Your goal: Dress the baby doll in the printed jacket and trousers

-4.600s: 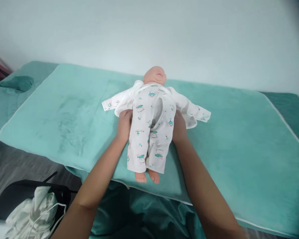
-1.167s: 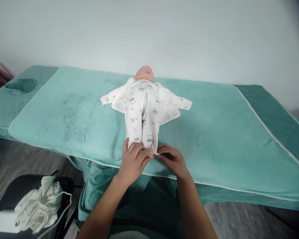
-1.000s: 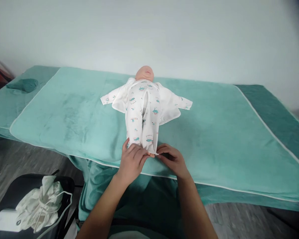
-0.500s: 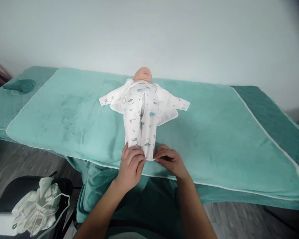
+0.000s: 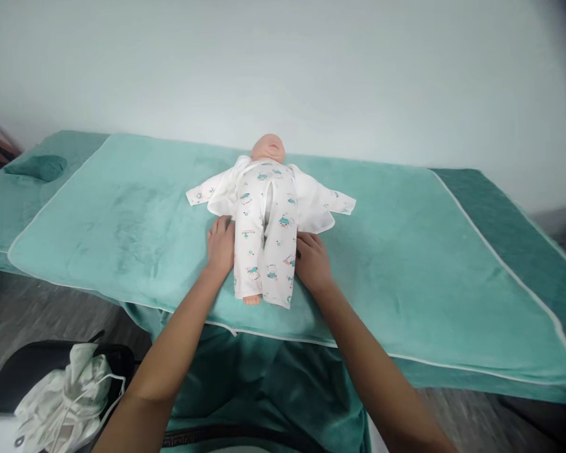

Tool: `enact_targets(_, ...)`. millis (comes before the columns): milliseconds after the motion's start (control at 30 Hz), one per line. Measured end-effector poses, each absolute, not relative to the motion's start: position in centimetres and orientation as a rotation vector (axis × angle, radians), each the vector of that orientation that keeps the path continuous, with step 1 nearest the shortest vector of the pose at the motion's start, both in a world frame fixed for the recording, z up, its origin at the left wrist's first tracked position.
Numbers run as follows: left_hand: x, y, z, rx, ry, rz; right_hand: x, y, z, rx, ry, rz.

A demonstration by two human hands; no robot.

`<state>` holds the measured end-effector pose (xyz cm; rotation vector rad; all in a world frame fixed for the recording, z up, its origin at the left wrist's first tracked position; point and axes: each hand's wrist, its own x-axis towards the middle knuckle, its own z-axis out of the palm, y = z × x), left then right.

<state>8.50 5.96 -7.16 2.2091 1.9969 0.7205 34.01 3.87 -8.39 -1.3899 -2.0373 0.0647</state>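
Note:
A baby doll [image 5: 268, 148] lies on its back, its head toward the wall. White patterned baby pants [image 5: 280, 239] cover its legs and reach up over its torso, with a split at the crotch. Beneath them a white baby jacket [image 5: 314, 200] is spread, both sleeves stretched outward. My left hand [image 5: 221, 244] is closed at the left side of the pants, thumb hidden. On the opposite side, at thigh height, my right hand [image 5: 312, 261] has its fingers curled against the pants' edge. One doll foot [image 5: 251, 300] peeks from the left cuff; the right cuff covers the other.
A green padded mat [image 5: 146, 207] with white piping covers the long table against the wall. At the lower left, a black chair [image 5: 23, 365] holds a bundled white cloth [image 5: 66, 396] with a cord. A face hole [image 5: 40, 167] shows at the table's left end.
Both hands have left the right pant cuff and moved up to opposite sides of the legs. The left doll foot has come into view, and the right cuff hangs loose.

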Motion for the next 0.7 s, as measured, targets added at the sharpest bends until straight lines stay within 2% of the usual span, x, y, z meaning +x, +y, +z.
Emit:
enact_targets(367,8.3,6.6,-7.7,2.151,1.925,0.872,33.9,3.3,-8.3,-1.420,-2.081,-0.074)
enact_targets(567,8.1,6.5,-8.5,2.284,1.722,0.994,34.4,3.5,-8.3,-1.249,-2.002,0.096)
enact_targets(700,8.2,6.7,-8.8,2.350,1.672,0.940,34.3,3.4,-8.5,-1.262,-2.056,0.123)
